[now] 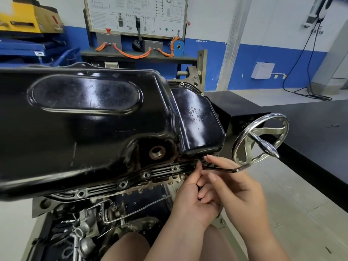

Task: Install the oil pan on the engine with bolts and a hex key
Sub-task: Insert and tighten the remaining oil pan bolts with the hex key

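Observation:
The black oil pan (84, 113) lies on top of the upturned engine (105, 215). Several bolts (146, 174) sit in the flange along its near edge. A dark hex key (222, 168) reaches in from the right to the flange at the pan's near right corner. My left hand (190, 193) pinches the key's tip end at the flange; the bolt under it is hidden. My right hand (235, 189) grips the key beside it, fingers curled over the shaft.
A chrome handwheel (260, 141) of the engine stand sits just right of my hands. A black workbench (310, 132) runs along the right. Behind the engine stand a training board with orange cables (135, 25) and blue racks (28, 51).

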### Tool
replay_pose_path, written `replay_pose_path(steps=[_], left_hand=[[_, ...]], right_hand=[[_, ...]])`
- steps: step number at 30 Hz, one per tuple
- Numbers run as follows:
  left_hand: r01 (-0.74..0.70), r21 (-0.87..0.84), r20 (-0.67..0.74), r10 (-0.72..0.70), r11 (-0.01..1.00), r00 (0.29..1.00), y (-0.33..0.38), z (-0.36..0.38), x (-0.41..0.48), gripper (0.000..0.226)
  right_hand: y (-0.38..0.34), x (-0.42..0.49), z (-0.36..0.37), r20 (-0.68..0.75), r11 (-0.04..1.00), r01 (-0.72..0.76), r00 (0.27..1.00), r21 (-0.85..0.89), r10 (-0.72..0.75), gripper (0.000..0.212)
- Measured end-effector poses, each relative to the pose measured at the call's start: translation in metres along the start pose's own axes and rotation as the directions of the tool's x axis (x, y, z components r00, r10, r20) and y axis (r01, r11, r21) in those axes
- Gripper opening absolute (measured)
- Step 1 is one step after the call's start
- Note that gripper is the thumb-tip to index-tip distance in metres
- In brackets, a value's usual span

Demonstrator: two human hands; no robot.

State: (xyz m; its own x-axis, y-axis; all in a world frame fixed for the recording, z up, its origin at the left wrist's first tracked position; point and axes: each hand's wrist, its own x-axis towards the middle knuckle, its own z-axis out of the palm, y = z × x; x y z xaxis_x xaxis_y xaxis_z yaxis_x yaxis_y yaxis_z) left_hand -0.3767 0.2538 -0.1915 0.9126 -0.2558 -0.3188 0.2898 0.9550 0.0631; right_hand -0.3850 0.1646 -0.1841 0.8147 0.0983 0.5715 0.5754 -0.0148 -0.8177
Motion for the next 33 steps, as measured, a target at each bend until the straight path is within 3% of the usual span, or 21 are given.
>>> replay_pose_path(steps=[6, 10, 18, 23, 27, 30, 33], left_hand=[[0.017, 0.059, 0.058, -0.021, 0.998, 0.998, -0.004, -0.004, -0.004, 0.025], [0.036, 0.050, 0.094, -0.041, 0.998, 0.995, -0.003, -0.002, -0.007, 0.022], [-0.024, 0.036, 0.070, 0.021, 0.999, 0.997, -0.006, 0.004, -0.005, 0.021], [0.017, 0.041, 0.099, -0.021, 0.999, 0.995, -0.006, 0.001, -0.006, 0.031], [0.036, 0.026, 0.112, -0.039, 0.999, 0.993, -0.002, 0.000, -0.009, 0.015], [0.026, 0.025, 0.100, -0.028, 0.999, 0.995, -0.001, 0.002, -0.010, 0.014], [0.041, 0.067, 0.073, -0.046, 0.997, 0.996, -0.002, 0.004, -0.009, 0.029]], right_hand=[[0.004, 0.001, 0.002, -0.159, 0.994, -0.068, 0.986, -0.081, 0.054, 0.037], [0.004, 0.004, 0.007, -0.213, 0.995, -0.035, 0.977, -0.097, 0.014, 0.038], [0.002, 0.001, 0.001, -0.068, 0.988, 0.015, 0.997, -0.151, -0.026, 0.043], [0.003, 0.002, 0.003, -0.123, 0.991, -0.009, 0.992, -0.130, -0.007, 0.042], [0.010, 0.004, 0.008, -0.190, 0.991, -0.047, 0.982, -0.123, 0.023, 0.036], [0.009, 0.003, 0.009, -0.167, 0.991, -0.044, 0.986, -0.127, 0.022, 0.039], [0.005, 0.001, 0.006, -0.097, 0.988, 0.015, 0.995, -0.156, -0.030, 0.043]])
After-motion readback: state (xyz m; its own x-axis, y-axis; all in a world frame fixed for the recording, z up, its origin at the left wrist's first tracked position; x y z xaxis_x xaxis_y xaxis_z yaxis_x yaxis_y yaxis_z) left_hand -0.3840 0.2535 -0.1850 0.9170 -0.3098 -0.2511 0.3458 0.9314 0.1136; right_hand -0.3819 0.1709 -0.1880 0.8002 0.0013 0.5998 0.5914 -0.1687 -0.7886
